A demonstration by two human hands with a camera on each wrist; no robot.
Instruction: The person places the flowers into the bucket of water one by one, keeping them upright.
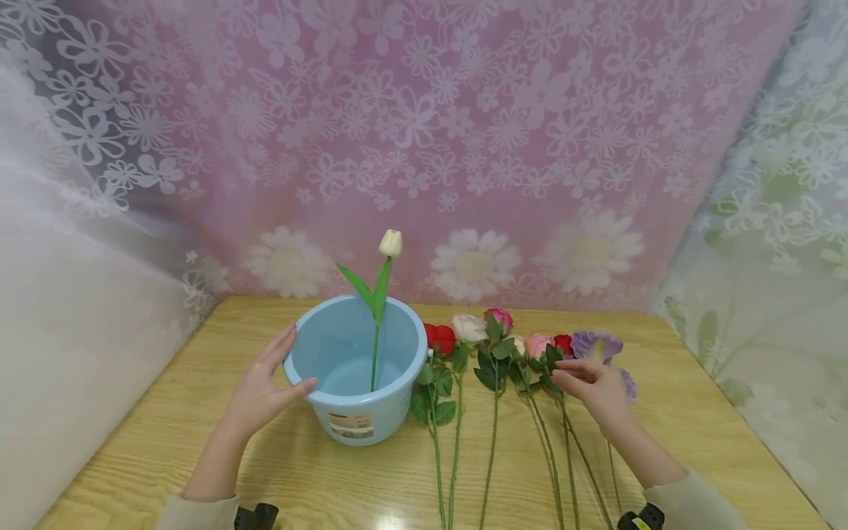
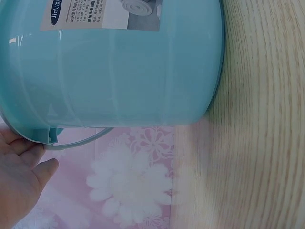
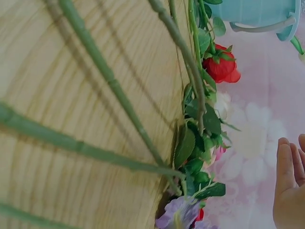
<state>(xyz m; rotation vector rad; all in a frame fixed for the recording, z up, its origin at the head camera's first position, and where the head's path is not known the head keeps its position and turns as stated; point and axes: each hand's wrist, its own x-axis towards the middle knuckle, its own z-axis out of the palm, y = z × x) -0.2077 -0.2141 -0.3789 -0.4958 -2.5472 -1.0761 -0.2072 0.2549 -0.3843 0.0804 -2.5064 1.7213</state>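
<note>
My left hand (image 1: 268,386) rests at the left rim of a light blue bucket (image 1: 354,405), fingers along the outside and thumb spread toward the front rim. In the left wrist view, the fingers lie by the handle joint beside the bucket handle (image 2: 81,141). A white tulip (image 1: 391,243) with green leaves stands in the bucket, leaning slightly right. My right hand (image 1: 596,386) hovers over the flower heads with nothing in it, fingers fairly straight. Nearest to it in the head view are a purple flower (image 1: 596,344), a small red rose (image 1: 563,344) and a pink rose (image 1: 539,344).
More long-stemmed flowers lie right of the bucket: a larger red flower (image 1: 440,338), a white one (image 1: 469,328) and a deep pink one (image 1: 500,318). Their stems run toward the near edge of the wooden table (image 1: 689,412). A pink floral curtain (image 1: 424,162) hangs behind.
</note>
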